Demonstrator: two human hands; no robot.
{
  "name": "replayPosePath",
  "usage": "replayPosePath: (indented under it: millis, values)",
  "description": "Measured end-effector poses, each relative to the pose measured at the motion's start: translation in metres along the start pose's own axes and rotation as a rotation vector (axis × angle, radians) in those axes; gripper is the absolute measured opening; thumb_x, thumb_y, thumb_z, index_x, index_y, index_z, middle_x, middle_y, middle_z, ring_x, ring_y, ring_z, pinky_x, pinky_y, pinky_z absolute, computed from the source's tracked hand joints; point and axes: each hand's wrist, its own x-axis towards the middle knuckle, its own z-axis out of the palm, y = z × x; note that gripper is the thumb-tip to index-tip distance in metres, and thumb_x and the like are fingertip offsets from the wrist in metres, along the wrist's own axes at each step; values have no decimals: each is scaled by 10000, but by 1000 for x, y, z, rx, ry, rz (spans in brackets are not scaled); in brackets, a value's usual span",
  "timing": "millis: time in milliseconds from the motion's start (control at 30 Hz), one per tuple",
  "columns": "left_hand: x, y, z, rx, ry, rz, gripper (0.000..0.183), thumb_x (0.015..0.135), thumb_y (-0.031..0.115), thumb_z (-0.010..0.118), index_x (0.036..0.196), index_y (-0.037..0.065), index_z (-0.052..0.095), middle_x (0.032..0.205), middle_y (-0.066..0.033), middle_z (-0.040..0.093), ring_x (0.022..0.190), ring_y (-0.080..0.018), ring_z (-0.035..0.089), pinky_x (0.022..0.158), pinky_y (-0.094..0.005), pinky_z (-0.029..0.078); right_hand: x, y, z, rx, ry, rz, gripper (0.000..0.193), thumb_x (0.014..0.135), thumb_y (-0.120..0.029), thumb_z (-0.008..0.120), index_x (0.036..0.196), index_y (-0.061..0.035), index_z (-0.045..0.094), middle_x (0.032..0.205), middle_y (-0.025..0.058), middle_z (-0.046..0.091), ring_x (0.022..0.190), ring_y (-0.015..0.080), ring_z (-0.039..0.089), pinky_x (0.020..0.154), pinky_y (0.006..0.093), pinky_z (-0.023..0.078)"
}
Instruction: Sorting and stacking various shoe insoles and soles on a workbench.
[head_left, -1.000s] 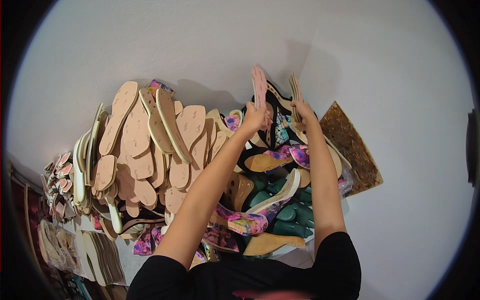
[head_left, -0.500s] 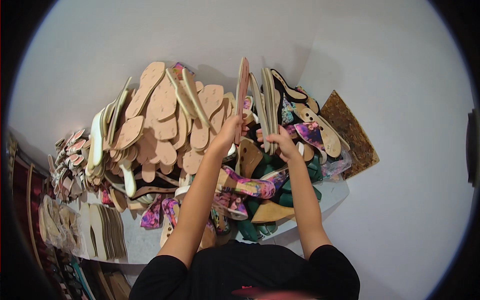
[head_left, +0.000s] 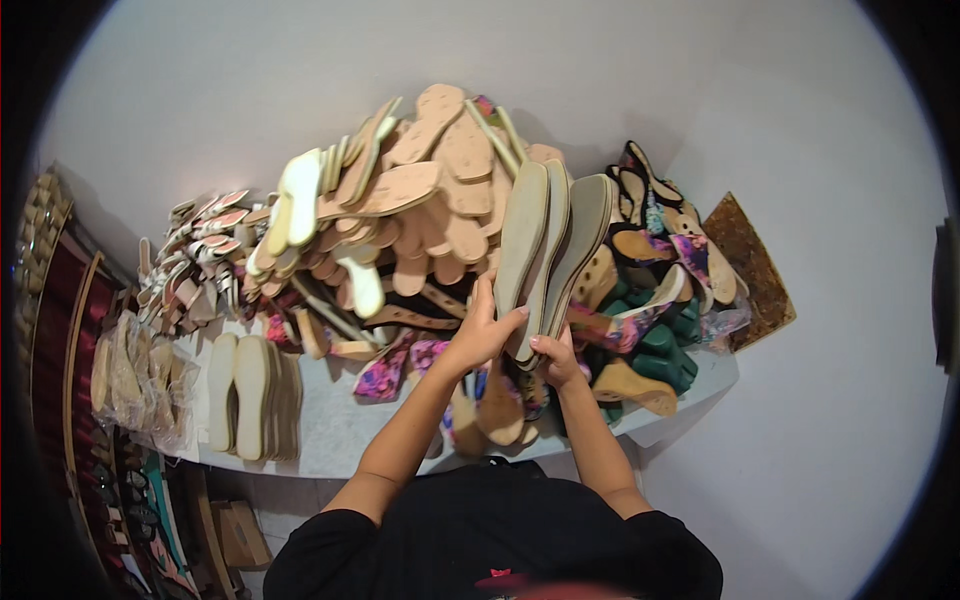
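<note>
Insoles fan out, near ends pinched in fingers of left hand and right hand; uneven grip could let one slip.

We worked in what looked like a shoe workshop: loose soles and wedges lay heaped across our worktop.

Left hand and right hand grip a fanned bundle of grey soles, wide ends pointing away. Tan insoles heaped behind; floral wedge shoes and green pieces to the right. Stacked pale soles on the surface, left.
</note>
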Motion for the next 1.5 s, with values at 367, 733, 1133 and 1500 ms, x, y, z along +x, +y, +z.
replayPosePath:
  millis: [367, 733, 1133, 1500]
  values:
    - [-134, 2, -162, -198, 193, -184, 639, 703, 201, 725, 1151, -10, 322, 1057, -153, 511, 966, -189, 521, 844, -306, 419, -35, 116, 168, -418, -164, 161, 796, 613, -113, 750, 1265, -31, 301, 1035, 81, 507, 912, 169, 532, 780, 299, 461]
    - [-230, -19, -248, 245, 469, -262, 702, 661, 244, 745, 1183, -27, 362, 1052, -194, 555, 931, -258, 569, 823, -336, 434, -74, 217, 196, -289, -27, 438, 386, 714, 0, 523, 1091, 10, 439, 919, 84, 575, 820, 163, 595, 651, 253, 462]
    - [-242, -22, -259, -170, 545, -301, 620, 695, 210, 736, 1149, -52, 405, 1028, -153, 560, 924, -201, 558, 800, -304, 446, -90, 259, 165, -676, -1, 592, 426, 675, -67, 525, 1091, 4, 471, 821, 112, 590, 736, 194, 571, 673, 289, 450]
    - [-238, -15, -291, -256, 566, -285, 637, 602, 95, 799, 1098, -2, 411, 1003, -113, 560, 895, -184, 560, 796, -294, 467, -105, 289, 160, -1312, 16, 180, 473, 685, -90, 538, 1138, -10, 428, 1002, 242, 524, 953, 361, 525, 796, 400, 421]
